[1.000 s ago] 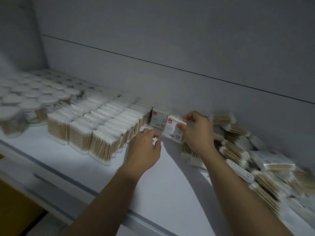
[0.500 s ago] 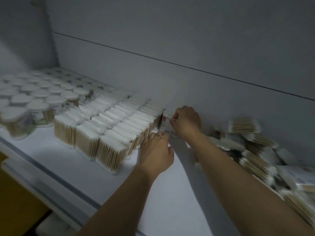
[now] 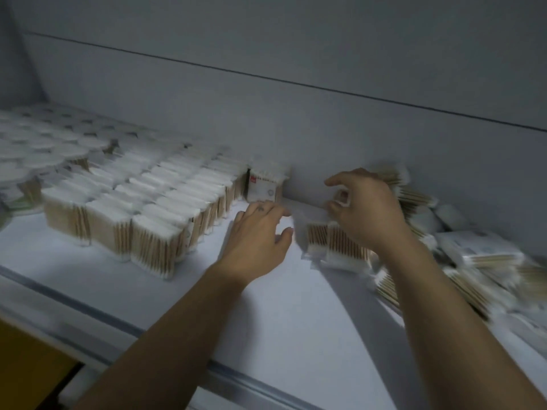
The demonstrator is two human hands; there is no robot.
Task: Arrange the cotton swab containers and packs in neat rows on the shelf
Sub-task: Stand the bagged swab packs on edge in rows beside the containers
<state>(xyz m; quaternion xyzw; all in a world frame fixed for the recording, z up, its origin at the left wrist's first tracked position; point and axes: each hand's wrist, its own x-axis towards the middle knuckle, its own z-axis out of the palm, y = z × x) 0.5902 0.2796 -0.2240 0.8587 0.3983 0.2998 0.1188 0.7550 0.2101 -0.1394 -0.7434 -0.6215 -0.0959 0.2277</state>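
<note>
Nearest, both forearms are cut off by the bottom of the frame, and the shelf (image 3: 296, 321) is bounded by a pale front strip. The whole view is smeared by motion blur, so print and fine edges cannot be read. The left hand (image 3: 257, 235) is laid palm down on the smooth white shelf, its fingers loosely spread, with nothing held. Just to its right, upright packs (image 3: 337, 244) of wooden-stemmed swabs in clear film are partly covered by the right hand (image 3: 367, 208). Its fingers (image 3: 336, 207) are curled and the thumb is raised. A pale patch is seen inside the curl, but whether anything is gripped cannot be told. Further right, a loose heap of packs (image 3: 461, 261) is piled at all angles and cut off by the frame edge. To the left, rows of packs (image 3: 124, 208) are set tight and upright, white tips uppermost. At the far right end of those rows one labelled pack (image 3: 265, 186) with a red mark stands against the grey back wall (image 3: 296, 113). At far left, round lidded containers (image 3: 35, 155) are grouped, blurred to pale discs.
</note>
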